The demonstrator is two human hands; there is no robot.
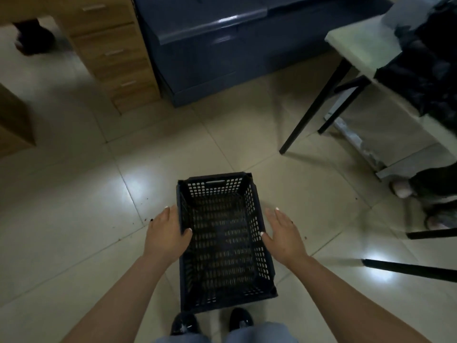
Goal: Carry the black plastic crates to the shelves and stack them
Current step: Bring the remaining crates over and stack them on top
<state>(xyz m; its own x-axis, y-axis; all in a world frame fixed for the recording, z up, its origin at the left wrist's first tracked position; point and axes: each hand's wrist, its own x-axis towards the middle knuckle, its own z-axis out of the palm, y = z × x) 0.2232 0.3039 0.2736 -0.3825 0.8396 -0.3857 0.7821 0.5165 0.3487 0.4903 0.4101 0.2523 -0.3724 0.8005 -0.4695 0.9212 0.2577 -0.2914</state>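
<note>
A black perforated plastic crate (222,243) sits low in front of me, just ahead of my shoes, open side up and empty. My left hand (165,236) lies against its left wall with the thumb hooked over the rim. My right hand (284,236) is beside the right wall, fingers spread and straight, and only the thumb tip reaches the rim. I cannot tell whether the crate rests on the tiled floor or hangs just above it.
Ahead stand a dark blue cabinet (222,45) and a wooden drawer unit (113,53). A pale table (366,43) on black legs (314,107), piled with dark things, is at the right. Another person's feet (405,189) are under it. More black legs (408,268) lie low right.
</note>
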